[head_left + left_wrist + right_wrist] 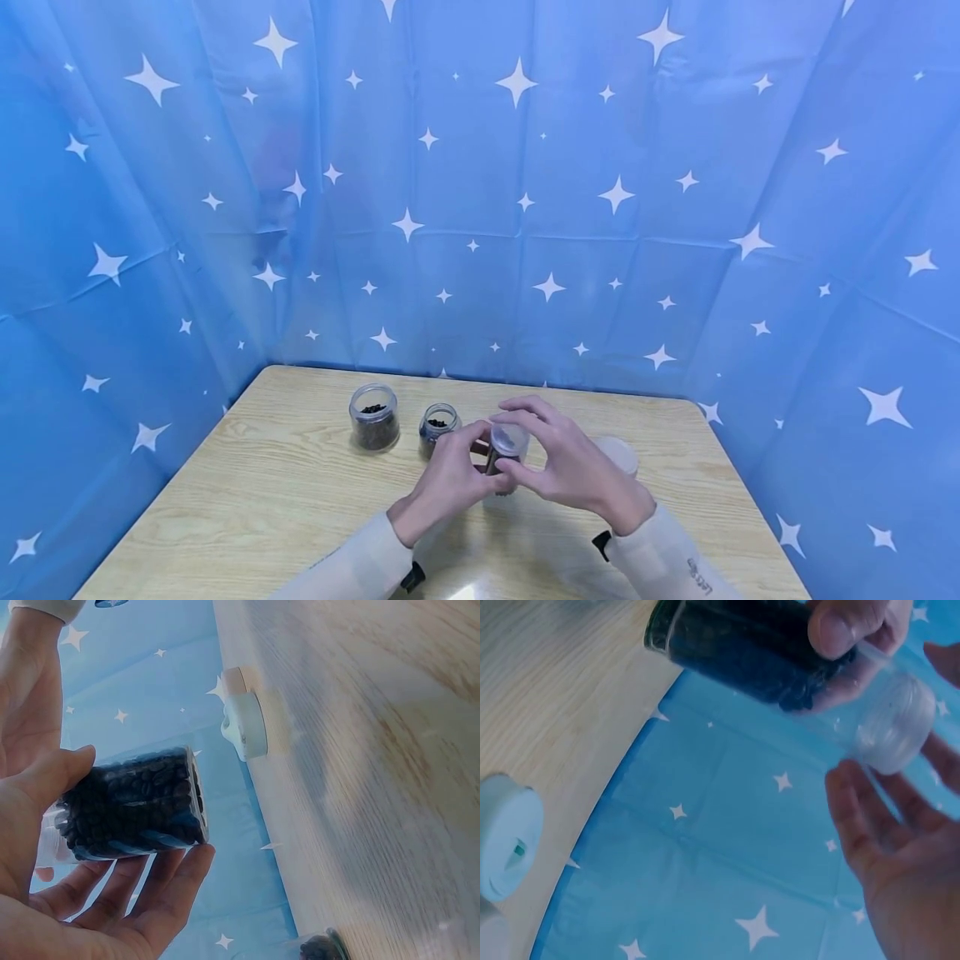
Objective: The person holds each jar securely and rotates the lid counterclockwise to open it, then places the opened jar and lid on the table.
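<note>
A clear jar [135,802] packed with coffee beans is in my left hand [453,475]. It is held off the table, the left thumb on one side and the fingers curled round the other. A translucent lid [900,724] tops this jar. Around the lid, my right hand [566,462] has its fingers bent, with fingertips at the lid's rim in the right wrist view. Two uncovered jars stand to the left: a wide one [375,429] and a smaller one [435,427], each partly filled with dark beans.
A white lid [618,454] lies on the wooden table [285,483] to the right of the hands. The right wrist view shows this white lid [510,836] with another pale lid [491,930] beside it. A blue star-patterned curtain [465,183] surrounds the table.
</note>
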### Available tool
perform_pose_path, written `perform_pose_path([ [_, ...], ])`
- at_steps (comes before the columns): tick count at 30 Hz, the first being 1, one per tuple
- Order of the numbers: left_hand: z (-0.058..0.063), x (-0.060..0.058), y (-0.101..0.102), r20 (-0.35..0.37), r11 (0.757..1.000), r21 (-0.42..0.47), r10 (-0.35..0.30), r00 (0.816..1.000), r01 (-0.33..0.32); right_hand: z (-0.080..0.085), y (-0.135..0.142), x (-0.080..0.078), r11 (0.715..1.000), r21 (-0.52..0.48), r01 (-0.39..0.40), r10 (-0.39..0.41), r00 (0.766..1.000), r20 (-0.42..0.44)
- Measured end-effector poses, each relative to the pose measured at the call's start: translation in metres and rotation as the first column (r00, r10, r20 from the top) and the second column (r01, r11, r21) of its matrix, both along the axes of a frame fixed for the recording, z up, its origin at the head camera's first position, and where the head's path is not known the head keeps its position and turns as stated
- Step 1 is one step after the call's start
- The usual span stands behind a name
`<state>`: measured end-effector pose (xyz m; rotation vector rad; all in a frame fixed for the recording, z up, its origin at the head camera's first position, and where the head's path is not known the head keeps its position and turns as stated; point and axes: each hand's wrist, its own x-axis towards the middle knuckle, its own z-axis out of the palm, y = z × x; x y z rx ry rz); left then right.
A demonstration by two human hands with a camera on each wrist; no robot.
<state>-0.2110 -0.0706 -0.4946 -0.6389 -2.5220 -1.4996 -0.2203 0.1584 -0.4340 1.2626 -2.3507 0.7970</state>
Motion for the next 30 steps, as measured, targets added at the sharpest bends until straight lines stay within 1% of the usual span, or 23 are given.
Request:
perform_pose_path([
  [5,0.001,0.0,0.001,0.008,1.0,0.01,0.007,1.0,-0.007,-0.003,-0.006,0.005,0.993,-0.048,0.104,-0.105,0.994,-0.019],
  [9,0.001,0.0,0.002,0.008,1.0,0.017,0.002,1.0,-0.002,-0.005,-0.012,0.011,0.983,-0.082,0.163,-0.167,0.985,-0.044],
  [14,0.002,0.0,0.001,0.009,1.0,0.021,-0.006,1.0,0.006,-0.009,-0.017,0.015,0.968,-0.11,0.224,-0.23,0.972,-0.051],
  [21,0.002,-0.001,0.002,0.001,1.0,0.014,0.005,1.0,-0.005,-0.011,-0.019,0.018,0.963,-0.116,0.242,-0.251,0.966,-0.066],
  [30,0.003,0.002,0.002,0.015,1.0,0.012,0.009,1.0,-0.009,-0.011,-0.02,0.019,0.962,-0.124,0.243,-0.253,0.964,-0.078],
])
